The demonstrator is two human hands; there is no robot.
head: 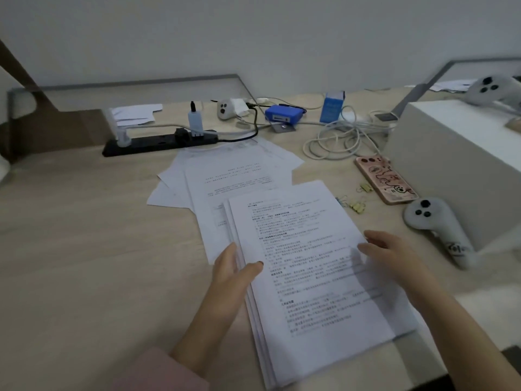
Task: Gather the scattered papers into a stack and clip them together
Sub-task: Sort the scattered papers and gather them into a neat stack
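A stack of printed papers (310,266) lies near the table's front, its sheets slightly fanned at the left edge. My left hand (234,273) holds the stack's left edge, thumb on top of the top sheet and fingers along the side. On the stack's right edge rests my right hand (392,252), its fingers lying on the top sheet. Several loose sheets (225,176) lie spread behind the stack, partly under it. Yellow binder clips (358,206) (364,188) sit on the table to the right of the papers.
A pink phone (386,179) lies by the clips, with a white controller (434,221) against a white box (462,170) on the right. At the back are a black power strip (158,142), coiled white cables (344,136) and blue boxes (284,115).
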